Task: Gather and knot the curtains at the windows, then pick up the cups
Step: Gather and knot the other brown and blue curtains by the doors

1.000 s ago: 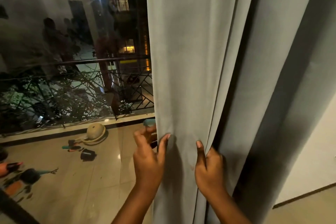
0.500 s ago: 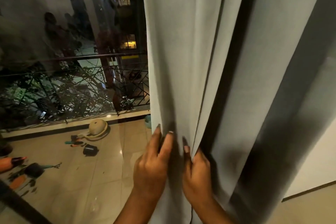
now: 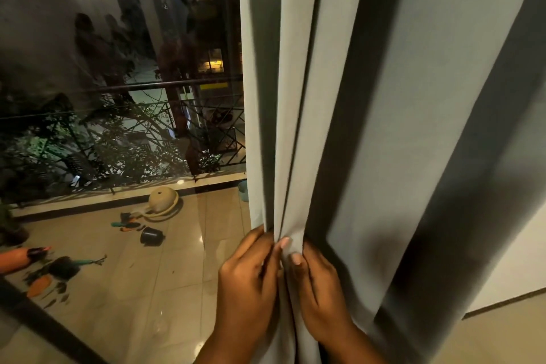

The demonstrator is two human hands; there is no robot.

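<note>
Night outside the window point(image 3: 118, 68), railing and leaves behind the glass; glossy tile floor point(image 3: 153, 289) below, strewn with a tan bowl point(image 3: 162, 201), a black cup point(image 3: 152, 236) on its side and garden tools. The grey curtain point(image 3: 369, 97) hangs straight down, folds running vertically. My left hand point(image 3: 248, 281) and right hand point(image 3: 317, 287) pinch its bunched leading folds, touching.

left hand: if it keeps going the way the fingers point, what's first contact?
The left hand already pinches the curtain; its fingers point up and right into the folds, so more curtain fabric comes first.
</note>
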